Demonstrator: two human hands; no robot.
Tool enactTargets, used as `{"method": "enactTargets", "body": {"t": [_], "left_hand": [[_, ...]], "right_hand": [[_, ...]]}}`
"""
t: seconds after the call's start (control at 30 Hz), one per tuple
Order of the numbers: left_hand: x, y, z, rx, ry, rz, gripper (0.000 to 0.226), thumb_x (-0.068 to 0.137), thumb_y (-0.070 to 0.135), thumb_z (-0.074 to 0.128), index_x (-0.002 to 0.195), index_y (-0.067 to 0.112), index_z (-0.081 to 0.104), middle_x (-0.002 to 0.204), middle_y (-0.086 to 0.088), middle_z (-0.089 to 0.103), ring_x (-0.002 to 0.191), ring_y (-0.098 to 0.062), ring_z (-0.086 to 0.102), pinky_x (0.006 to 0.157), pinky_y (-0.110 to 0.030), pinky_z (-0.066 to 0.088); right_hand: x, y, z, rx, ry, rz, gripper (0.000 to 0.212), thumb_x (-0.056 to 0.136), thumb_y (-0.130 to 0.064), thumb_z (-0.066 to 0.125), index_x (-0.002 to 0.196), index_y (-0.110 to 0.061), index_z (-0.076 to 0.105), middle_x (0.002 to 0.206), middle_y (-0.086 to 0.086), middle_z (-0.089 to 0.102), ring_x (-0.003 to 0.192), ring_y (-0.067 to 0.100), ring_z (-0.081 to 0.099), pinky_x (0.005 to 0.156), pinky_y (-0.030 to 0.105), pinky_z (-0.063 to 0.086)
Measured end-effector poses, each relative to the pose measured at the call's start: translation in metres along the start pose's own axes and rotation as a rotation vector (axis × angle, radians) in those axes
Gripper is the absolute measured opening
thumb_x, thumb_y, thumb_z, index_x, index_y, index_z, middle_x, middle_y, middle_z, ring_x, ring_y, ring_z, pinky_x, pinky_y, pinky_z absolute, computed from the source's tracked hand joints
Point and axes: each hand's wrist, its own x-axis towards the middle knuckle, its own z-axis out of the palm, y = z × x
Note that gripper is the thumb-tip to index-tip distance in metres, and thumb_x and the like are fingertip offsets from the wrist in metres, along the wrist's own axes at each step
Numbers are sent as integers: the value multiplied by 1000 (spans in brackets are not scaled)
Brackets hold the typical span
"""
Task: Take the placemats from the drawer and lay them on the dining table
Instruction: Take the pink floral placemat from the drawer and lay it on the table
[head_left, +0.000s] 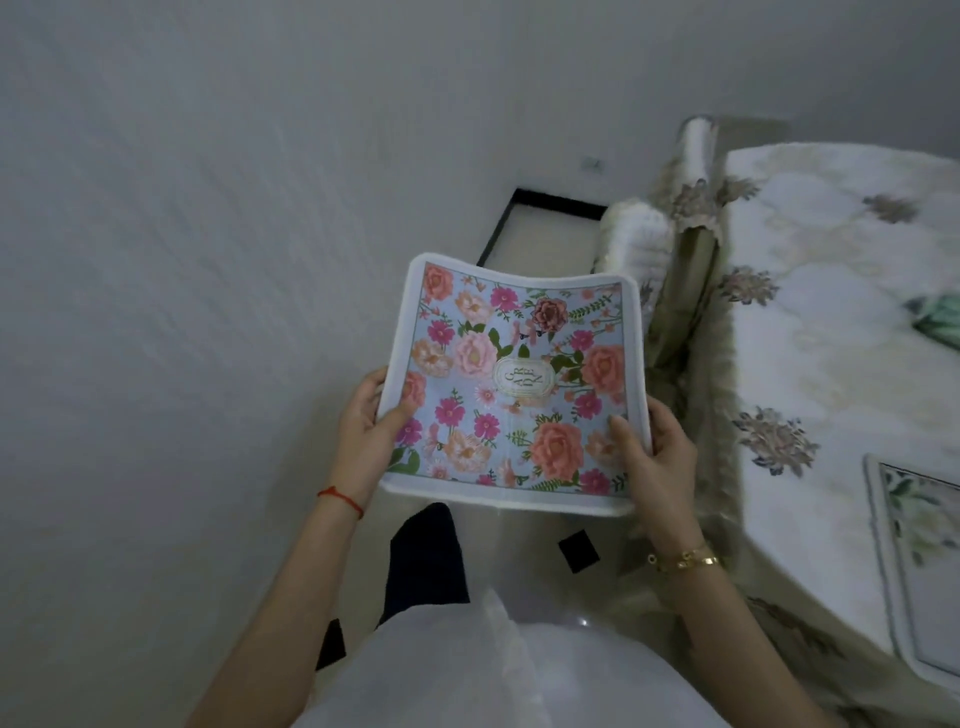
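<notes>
At frame centre, both hands, left hand (366, 431) and right hand (655, 457), pinch the floral placemat (511, 384) by its near corners, the dining surface (831, 322) lying to the right.

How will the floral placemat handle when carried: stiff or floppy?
The floral placemat is probably semi-flexible: its far edge sags between corners. Likely light, since the left hand and right hand hold it by the edges only.

A floral-clothed dining table (810, 332) carries 1 pale leafy placemat (919, 561) near its edge.
</notes>
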Motion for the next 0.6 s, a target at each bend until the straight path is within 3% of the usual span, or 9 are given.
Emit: {"method": "enactTargets", "body": {"t": [0.3,0.43,0.6], "left_hand": [[209,47,55,88,-363,70,29,89,0,59,116,10,55,102,-2,67,84,-9,69,67,-22,57],[285,66,85,127,-517,80,30,90,2,59,118,9,55,106,-6,66,90,-18,68,69,-25,58],[343,80,129,150,-688,71,27,90,4,58,116,12,54,100,-2,65,76,-2,69,62,-17,55]], "right_hand": [[111,-15,49,61,374,22,22,92,-22,65,115,-25,63,107,3,72,93,22,72,76,49,60],[151,-23,70,103,544,36,25,92,-20,65,117,-19,63,106,4,72,93,23,72,75,50,60],[181,-28,78,92,683,53,28,92,-22,65,120,-21,62,109,5,71,97,25,71,78,50,59]]}}
